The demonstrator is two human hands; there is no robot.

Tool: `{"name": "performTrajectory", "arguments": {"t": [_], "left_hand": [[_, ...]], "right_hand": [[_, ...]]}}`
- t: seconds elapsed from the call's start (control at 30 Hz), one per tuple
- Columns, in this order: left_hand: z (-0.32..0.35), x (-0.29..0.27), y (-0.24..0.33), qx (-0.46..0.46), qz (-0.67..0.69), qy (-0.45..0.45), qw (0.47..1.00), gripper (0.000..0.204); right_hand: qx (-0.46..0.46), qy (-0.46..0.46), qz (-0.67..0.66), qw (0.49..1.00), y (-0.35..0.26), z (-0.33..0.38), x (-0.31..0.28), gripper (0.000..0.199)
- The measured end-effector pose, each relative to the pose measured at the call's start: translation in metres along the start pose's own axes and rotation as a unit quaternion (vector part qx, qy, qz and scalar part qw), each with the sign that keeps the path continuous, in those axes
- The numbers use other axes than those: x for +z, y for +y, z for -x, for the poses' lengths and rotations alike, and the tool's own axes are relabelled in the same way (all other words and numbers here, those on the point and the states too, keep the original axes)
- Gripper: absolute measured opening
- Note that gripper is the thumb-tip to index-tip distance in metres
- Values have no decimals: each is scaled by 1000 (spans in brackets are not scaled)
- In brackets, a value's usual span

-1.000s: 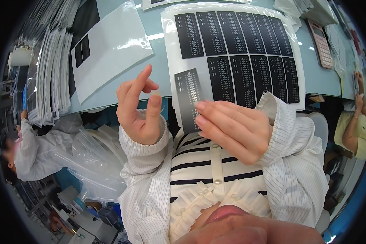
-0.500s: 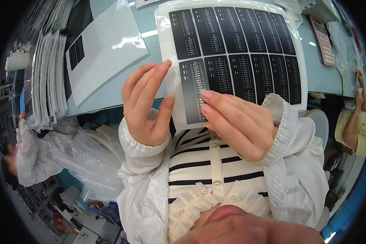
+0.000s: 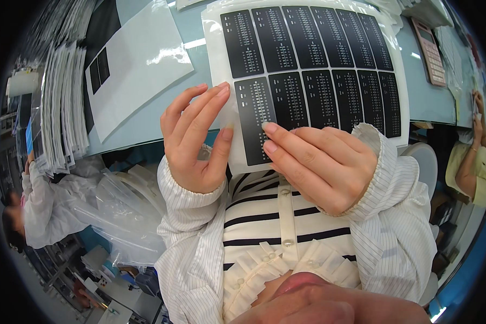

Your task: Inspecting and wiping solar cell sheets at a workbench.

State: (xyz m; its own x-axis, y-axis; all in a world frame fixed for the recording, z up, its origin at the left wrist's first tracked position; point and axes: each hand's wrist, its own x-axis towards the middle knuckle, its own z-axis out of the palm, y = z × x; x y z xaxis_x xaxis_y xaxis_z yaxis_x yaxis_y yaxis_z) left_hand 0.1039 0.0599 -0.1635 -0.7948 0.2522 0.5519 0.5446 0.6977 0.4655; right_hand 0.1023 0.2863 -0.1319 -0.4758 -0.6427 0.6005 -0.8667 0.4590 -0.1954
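Observation:
A white backing sheet (image 3: 219,51) carries two rows of black labels with pale printed scales. My right hand (image 3: 324,167) comes in from the right, its fingertips close together on the right edge of the lower-left black label (image 3: 250,116). That label looks shinier than its neighbours; whether it is lifted cannot be seen. The hand hides the lower part of the label beside it, and my right thumb is mostly hidden. Beside the sheet's left edge is my left hand (image 3: 195,143), open, with fingers curved and apart and fingertips at the margin.
On the pale blue table (image 3: 202,67) a white sheet (image 3: 146,70) with two small black labels lies to the left, beside stacked papers (image 3: 65,108). A pink calculator (image 3: 429,51) lies to the right. Clear plastic (image 3: 124,216) hangs at left. Other people sit at both sides.
The glare on the lower-left label has faded, leaving it darker. My right hand has shifted slightly, its fingers still on that label. My left hand stays almost where it was.

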Motion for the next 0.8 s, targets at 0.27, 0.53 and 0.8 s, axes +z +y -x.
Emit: {"name": "performTrajectory", "arguments": {"t": [0.27, 0.53, 0.8], "left_hand": [[-1, -1, -1, -1, 20, -7, 1000, 41], [-2, 2, -2, 21, 28, 0, 999, 40], [-4, 2, -2, 26, 40, -4, 999, 39]], "right_hand": [[6, -25, 49, 998, -4, 4, 4, 21], [9, 40, 43, 998, -2, 14, 18, 19], [32, -15, -16, 999, 20, 11, -25, 26]]}}
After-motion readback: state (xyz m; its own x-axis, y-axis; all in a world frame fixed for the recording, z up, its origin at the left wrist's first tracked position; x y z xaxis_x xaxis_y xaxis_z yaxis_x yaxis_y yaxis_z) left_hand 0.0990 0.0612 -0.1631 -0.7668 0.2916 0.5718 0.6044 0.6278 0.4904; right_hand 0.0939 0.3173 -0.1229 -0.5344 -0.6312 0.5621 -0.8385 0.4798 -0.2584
